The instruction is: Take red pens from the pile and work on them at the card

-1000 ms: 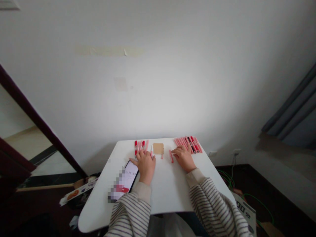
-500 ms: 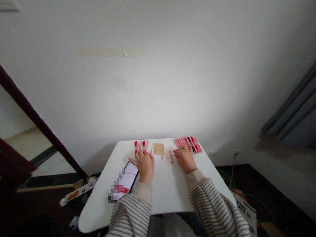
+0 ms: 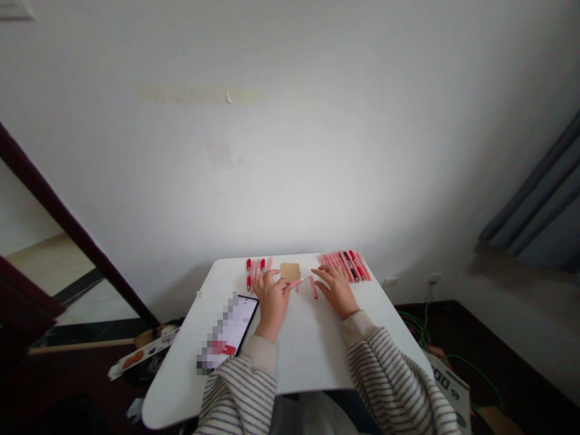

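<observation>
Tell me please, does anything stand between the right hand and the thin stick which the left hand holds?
Nothing visible blocks the way: the thin stick in the left hand points its white end toward the open right hand. A pink tube lies on the table, close by that right hand.

Pink stick (image 3: 295,283) between hands (image 3: 273,297)

You have soft, dim light, palest across the middle of the wall (image 3: 303,193); faint shadow flanks the surface (image 3: 312,350), the floor (image 3: 67,386) sinks near black, and pixelation hides part of your phone (image 3: 239,320).
</observation>
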Action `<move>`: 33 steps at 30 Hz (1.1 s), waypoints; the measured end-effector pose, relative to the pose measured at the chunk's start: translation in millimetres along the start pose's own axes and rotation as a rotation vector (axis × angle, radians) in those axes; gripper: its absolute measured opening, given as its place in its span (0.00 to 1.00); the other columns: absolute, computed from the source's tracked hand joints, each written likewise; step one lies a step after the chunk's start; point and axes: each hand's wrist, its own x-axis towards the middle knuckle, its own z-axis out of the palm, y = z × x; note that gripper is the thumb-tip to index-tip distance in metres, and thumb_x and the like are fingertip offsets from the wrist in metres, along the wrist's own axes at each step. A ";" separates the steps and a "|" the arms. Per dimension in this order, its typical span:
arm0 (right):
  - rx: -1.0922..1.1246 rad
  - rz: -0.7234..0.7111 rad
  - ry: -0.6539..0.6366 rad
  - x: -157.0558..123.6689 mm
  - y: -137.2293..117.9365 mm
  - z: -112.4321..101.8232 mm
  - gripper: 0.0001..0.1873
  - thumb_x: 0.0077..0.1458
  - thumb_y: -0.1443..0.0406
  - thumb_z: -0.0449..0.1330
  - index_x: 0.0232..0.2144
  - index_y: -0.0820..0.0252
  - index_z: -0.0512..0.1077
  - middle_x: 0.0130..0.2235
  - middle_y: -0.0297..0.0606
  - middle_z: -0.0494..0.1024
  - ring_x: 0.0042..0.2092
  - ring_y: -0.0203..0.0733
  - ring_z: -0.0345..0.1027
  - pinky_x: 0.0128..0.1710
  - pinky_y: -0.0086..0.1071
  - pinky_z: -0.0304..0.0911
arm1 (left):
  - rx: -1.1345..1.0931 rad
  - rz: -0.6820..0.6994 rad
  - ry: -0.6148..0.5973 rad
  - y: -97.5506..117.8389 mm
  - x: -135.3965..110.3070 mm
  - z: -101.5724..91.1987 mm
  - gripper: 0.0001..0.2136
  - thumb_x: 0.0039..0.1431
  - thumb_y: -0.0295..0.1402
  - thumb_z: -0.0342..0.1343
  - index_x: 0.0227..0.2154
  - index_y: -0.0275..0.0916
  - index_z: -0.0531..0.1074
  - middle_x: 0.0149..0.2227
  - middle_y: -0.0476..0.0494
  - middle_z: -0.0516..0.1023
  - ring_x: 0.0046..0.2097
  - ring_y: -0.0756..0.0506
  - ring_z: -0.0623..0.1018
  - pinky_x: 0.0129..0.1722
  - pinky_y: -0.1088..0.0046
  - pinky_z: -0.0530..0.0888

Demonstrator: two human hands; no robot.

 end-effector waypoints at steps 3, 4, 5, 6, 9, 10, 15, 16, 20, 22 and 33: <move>-0.010 -0.034 -0.010 -0.1 -2.6 1.1 0.13 0.60 0.61 0.59 0.48 0.46 0.75 0.48 0.38 0.74 0.50 0.46 0.62 0.51 0.41 0.54 | -0.020 0.030 -0.014 1.9 -0.8 -0.8 0.08 0.55 0.43 0.58 0.30 0.48 0.80 0.50 0.44 0.72 0.56 0.39 0.65 0.61 0.52 0.56; -0.012 -0.044 -0.013 -0.1 -3.5 1.1 0.11 0.60 0.60 0.60 0.45 0.46 0.76 0.46 0.38 0.75 0.49 0.46 0.62 0.51 0.41 0.54 | -0.027 0.041 -0.014 2.1 -0.9 -0.6 0.08 0.55 0.44 0.58 0.30 0.49 0.80 0.51 0.44 0.72 0.56 0.39 0.65 0.61 0.51 0.56; -0.014 -0.050 -0.014 0.0 -4.2 0.9 0.10 0.60 0.60 0.60 0.43 0.46 0.77 0.45 0.37 0.75 0.48 0.45 0.62 0.51 0.41 0.53 | -0.033 0.049 -0.012 2.1 -1.0 -0.3 0.09 0.55 0.44 0.58 0.30 0.49 0.80 0.51 0.45 0.72 0.56 0.39 0.65 0.61 0.51 0.56; -0.015 -0.054 -0.016 0.1 -4.8 0.7 0.08 0.60 0.60 0.60 0.40 0.46 0.78 0.43 0.37 0.76 0.48 0.45 0.63 0.51 0.41 0.53 | -0.038 0.055 -0.011 2.0 -1.0 0.0 0.08 0.55 0.44 0.58 0.30 0.50 0.80 0.51 0.45 0.72 0.56 0.39 0.65 0.60 0.51 0.56; -0.018 -0.045 -0.020 0.6 -5.8 -0.6 0.07 0.60 0.61 0.60 0.37 0.48 0.79 0.39 0.37 0.76 0.45 0.43 0.63 0.52 0.41 0.51 | -0.037 0.059 -0.003 1.6 -1.0 0.7 0.07 0.54 0.43 0.59 0.29 0.50 0.80 0.50 0.46 0.72 0.56 0.39 0.65 0.60 0.51 0.56; -0.018 -0.037 -0.021 0.7 -5.9 -1.3 0.07 0.60 0.61 0.60 0.37 0.48 0.79 0.38 0.36 0.76 0.45 0.43 0.64 0.52 0.41 0.50 | -0.032 0.058 0.006 1.3 -1.0 0.9 0.07 0.54 0.43 0.59 0.29 0.50 0.80 0.50 0.46 0.73 0.56 0.39 0.66 0.60 0.51 0.56; -0.034 0.022 -0.014 1.5 -4.7 -6.0 0.07 0.60 0.62 0.60 0.35 0.49 0.79 0.37 0.36 0.76 0.44 0.43 0.64 0.52 0.42 0.48 | -0.006 0.022 0.042 -2.1 0.0 2.5 0.05 0.54 0.41 0.59 0.29 0.51 0.80 0.50 0.46 0.73 0.55 0.39 0.67 0.60 0.51 0.56; -0.036 0.034 -0.015 1.5 -4.1 -6.9 0.07 0.60 0.62 0.60 0.34 0.49 0.79 0.37 0.36 0.76 0.44 0.43 0.64 0.51 0.41 0.48 | 0.000 0.005 0.041 -3.1 0.4 2.9 0.05 0.54 0.41 0.59 0.29 0.51 0.80 0.49 0.46 0.73 0.55 0.38 0.67 0.59 0.51 0.57; -0.037 0.077 -0.016 1.5 -1.2 -8.1 0.08 0.60 0.63 0.59 0.34 0.49 0.79 0.36 0.36 0.76 0.44 0.43 0.64 0.51 0.40 0.48 | 0.027 -0.062 0.045 -6.5 1.6 3.2 0.04 0.54 0.38 0.60 0.30 0.50 0.79 0.50 0.45 0.73 0.55 0.38 0.67 0.59 0.48 0.56; -0.040 0.094 -0.016 1.3 0.3 -7.5 0.08 0.60 0.63 0.59 0.35 0.50 0.79 0.36 0.36 0.76 0.44 0.42 0.64 0.52 0.40 0.48 | 0.041 -0.091 0.048 -7.1 1.7 2.2 0.04 0.54 0.38 0.59 0.31 0.50 0.79 0.50 0.44 0.73 0.55 0.38 0.67 0.58 0.46 0.56; -0.040 0.146 0.005 -1.4 3.9 -4.9 0.09 0.61 0.62 0.58 0.35 0.51 0.78 0.36 0.36 0.77 0.45 0.44 0.63 0.51 0.41 0.46 | 0.175 -0.201 0.046 -3.5 0.2 -3.7 0.13 0.60 0.43 0.51 0.33 0.43 0.78 0.50 0.39 0.72 0.55 0.35 0.65 0.56 0.42 0.59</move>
